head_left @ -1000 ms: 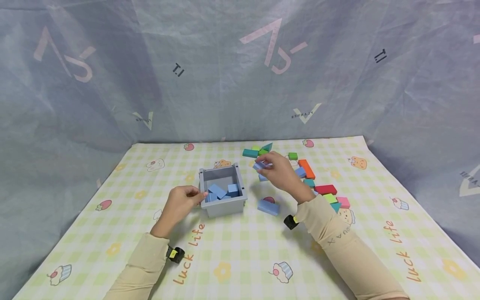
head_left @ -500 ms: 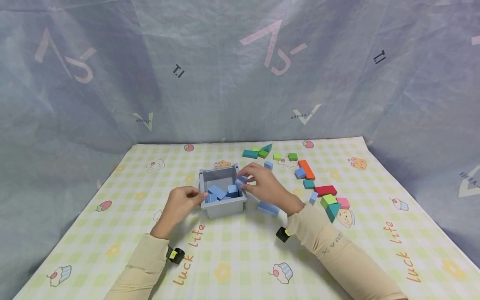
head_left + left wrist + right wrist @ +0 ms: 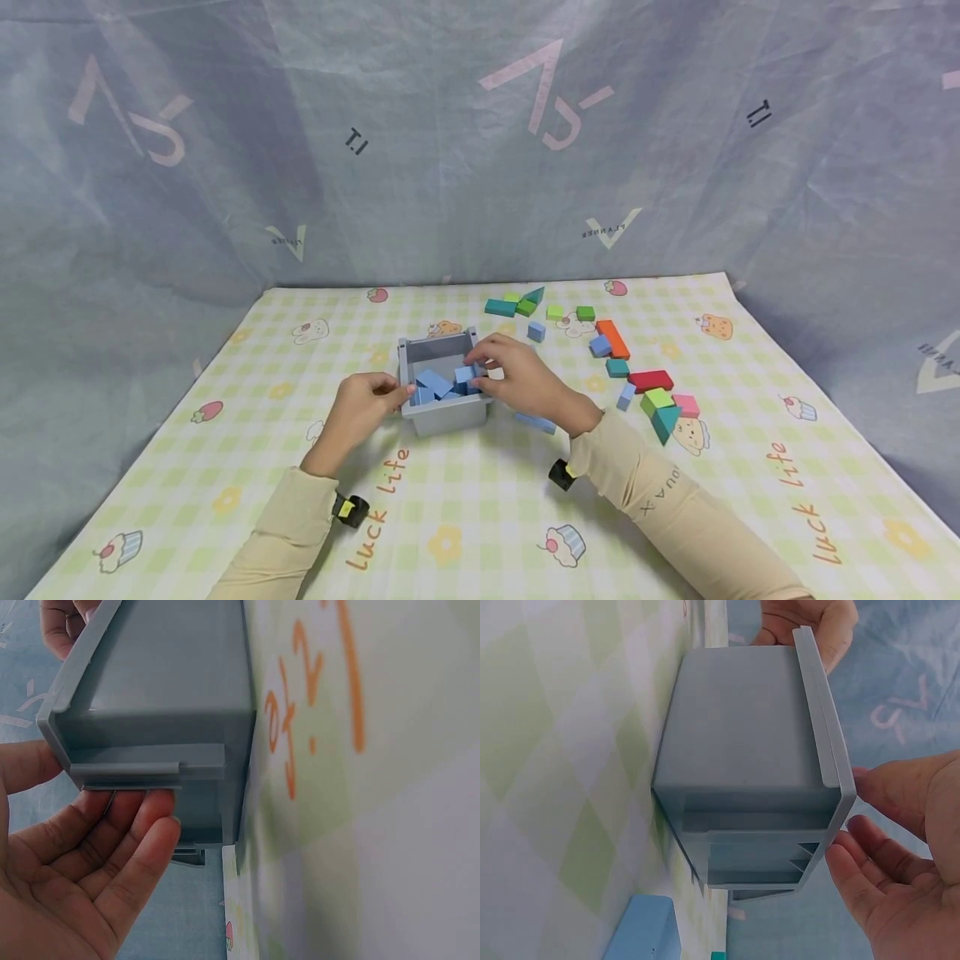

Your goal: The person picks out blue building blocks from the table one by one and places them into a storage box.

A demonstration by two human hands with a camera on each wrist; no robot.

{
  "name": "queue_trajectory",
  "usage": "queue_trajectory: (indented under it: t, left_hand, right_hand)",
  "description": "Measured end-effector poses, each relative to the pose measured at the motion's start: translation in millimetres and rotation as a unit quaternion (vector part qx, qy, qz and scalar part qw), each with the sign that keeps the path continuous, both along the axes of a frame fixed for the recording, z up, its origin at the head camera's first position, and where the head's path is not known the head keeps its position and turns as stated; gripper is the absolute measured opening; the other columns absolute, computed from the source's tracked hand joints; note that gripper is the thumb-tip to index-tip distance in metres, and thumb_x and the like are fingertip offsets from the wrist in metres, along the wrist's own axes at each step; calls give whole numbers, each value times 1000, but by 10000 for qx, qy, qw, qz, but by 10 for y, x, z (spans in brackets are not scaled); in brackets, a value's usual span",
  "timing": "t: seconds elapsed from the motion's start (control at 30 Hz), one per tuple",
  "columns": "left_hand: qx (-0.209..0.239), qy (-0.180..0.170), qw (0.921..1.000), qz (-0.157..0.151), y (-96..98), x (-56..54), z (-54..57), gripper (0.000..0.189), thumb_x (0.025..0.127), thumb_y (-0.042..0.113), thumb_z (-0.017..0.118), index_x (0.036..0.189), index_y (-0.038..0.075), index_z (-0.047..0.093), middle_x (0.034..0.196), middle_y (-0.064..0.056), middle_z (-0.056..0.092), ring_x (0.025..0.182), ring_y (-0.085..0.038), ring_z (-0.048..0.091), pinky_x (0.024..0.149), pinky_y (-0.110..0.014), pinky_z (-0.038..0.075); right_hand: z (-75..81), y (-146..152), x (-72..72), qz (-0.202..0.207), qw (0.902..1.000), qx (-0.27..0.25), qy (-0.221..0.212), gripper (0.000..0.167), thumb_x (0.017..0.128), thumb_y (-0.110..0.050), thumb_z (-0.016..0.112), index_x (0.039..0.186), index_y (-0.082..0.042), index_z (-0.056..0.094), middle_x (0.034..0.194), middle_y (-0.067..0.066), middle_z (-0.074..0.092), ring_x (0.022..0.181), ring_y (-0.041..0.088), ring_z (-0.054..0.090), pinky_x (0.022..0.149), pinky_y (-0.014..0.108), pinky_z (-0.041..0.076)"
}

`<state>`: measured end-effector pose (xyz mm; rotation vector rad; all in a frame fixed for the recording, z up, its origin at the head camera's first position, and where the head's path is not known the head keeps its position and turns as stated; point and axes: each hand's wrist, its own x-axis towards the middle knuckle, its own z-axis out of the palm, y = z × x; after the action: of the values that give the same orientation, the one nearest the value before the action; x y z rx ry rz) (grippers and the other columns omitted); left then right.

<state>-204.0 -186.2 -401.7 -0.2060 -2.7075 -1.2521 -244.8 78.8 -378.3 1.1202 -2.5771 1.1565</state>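
Observation:
A grey plastic box [image 3: 450, 414] with several blue blocks [image 3: 433, 383] inside stands mid-table. My left hand [image 3: 363, 410] grips its left rim. In the left wrist view the thumb lies over the rim of the box [image 3: 172, 667], and the fingers [image 3: 124, 814] are bent beneath the side lip. My right hand [image 3: 521, 379] is at the right rim, its fingertips reaching over the inside. Its thumb and fingers [image 3: 866, 855] stand apart in the right wrist view, with no block showing between them; the box wall hides the inside there.
A blue block [image 3: 536, 423] lies right of the box, partly behind my right hand. Farther right lie an orange block [image 3: 613, 339], a red block [image 3: 651, 382], a teal triangular block [image 3: 666, 423] and a pink block [image 3: 686, 406]. Green and teal blocks [image 3: 501, 307] lie at the back.
My right hand has carried a blue block leftward from the table to the box and lowered at its right rim; the block has left the fingers. My left hand has stayed on the rim.

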Motion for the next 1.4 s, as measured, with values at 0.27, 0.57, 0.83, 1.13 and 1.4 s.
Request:
queue_trajectory:
  t: [0.27, 0.57, 0.83, 1.13, 1.4]
  left_hand:
    - [6, -19, 10000, 1, -1, -3, -1, 29, 94, 30, 71, 76, 7, 69, 68, -8, 64, 61, -19, 52, 66, -34, 41]
    - [66, -48, 10000, 8, 4, 2, -5, 28, 94, 30, 71, 79, 6, 71, 69, -6, 65, 63, -19, 54, 68, -35, 43]
    - [-4, 26, 10000, -1, -1, -1, -5, 28, 94, 30, 71, 75, 9, 69, 68, -7, 65, 62, -19, 53, 67, -34, 42]
    - [-9, 11, 10000, 0, 4, 2, -2, 28, 94, 30, 71, 78, 7, 71, 68, -5, 65, 63, -19, 54, 68, -34, 43]
    - [8, 24, 10000, 9, 3, 8, -2, 29, 94, 30, 71, 76, 8, 70, 68, -6, 64, 62, -19, 53, 66, -34, 42]
  right_hand:
    - [17, 22, -17, 77, 9999, 1, -97, 25, 90, -6, 73, 115, -4, 69, 117, 3, 62, 110, 25, 62, 92, 37, 53]
    - [37, 91, -54, -44, 9997, 234, -54, 26, 91, -11, 74, 116, -10, 69, 119, 0, 61, 110, 21, 60, 92, 40, 52]
    - [87, 202, -146, -456, 9983, 354, -110, 29, 89, -9, 75, 117, -7, 68, 121, 6, 62, 109, 29, 62, 91, 42, 53]
    - [119, 396, -295, -1077, 9882, 1022, -366, 33, 88, -15, 77, 120, -9, 68, 122, 9, 64, 109, 30, 62, 90, 44, 52]
    - [245, 603, -344, -938, 9802, 1574, -744, 35, 88, -18, 76, 120, -6, 67, 120, 14, 66, 110, 36, 62, 91, 47, 51]
